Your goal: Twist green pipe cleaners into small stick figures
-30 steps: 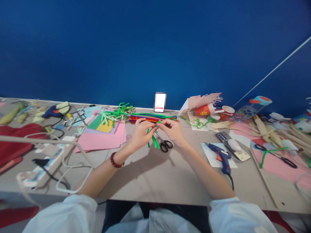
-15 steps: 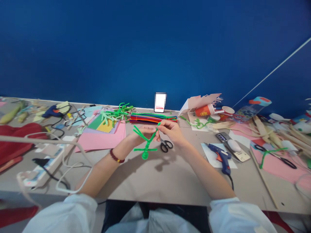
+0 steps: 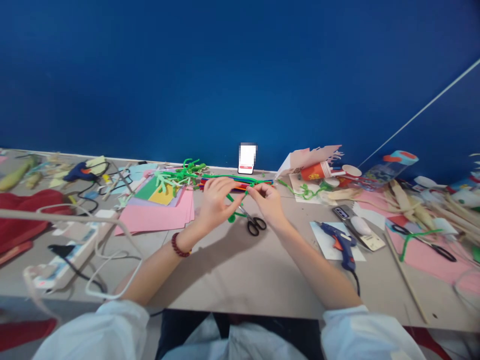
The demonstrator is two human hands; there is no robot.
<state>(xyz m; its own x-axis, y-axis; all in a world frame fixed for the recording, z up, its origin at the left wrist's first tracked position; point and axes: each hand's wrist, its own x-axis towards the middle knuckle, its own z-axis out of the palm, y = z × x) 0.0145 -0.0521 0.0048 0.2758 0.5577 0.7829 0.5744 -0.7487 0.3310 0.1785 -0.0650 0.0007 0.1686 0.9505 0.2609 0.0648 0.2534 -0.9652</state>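
Note:
My left hand (image 3: 216, 202) and my right hand (image 3: 267, 202) face each other above the table, pinching a bright green pipe cleaner figure (image 3: 234, 207). Most of the figure is hidden by my fingers, and a green knob hangs below them. Just under my right hand lie black-handled scissors (image 3: 255, 225). Directly behind both hands is a bundle of multicoloured pipe cleaners (image 3: 234, 181), nearly touched by my fingertips. A dark red bead bracelet (image 3: 180, 246) circles my left wrist.
Pink and coloured paper sheets (image 3: 153, 222) and green pipe cleaner pieces (image 3: 180, 175) lie to the left. A blue glue gun (image 3: 339, 242) sits on white paper to the right. A phone (image 3: 246, 159) stands at the wall. A power strip (image 3: 63, 265) and cables lie at the near left.
The green figure, which stuck out to the left of my hands, is now drawn in between them. Both hands have moved slightly up the picture, closer to the pipe cleaner bundle.

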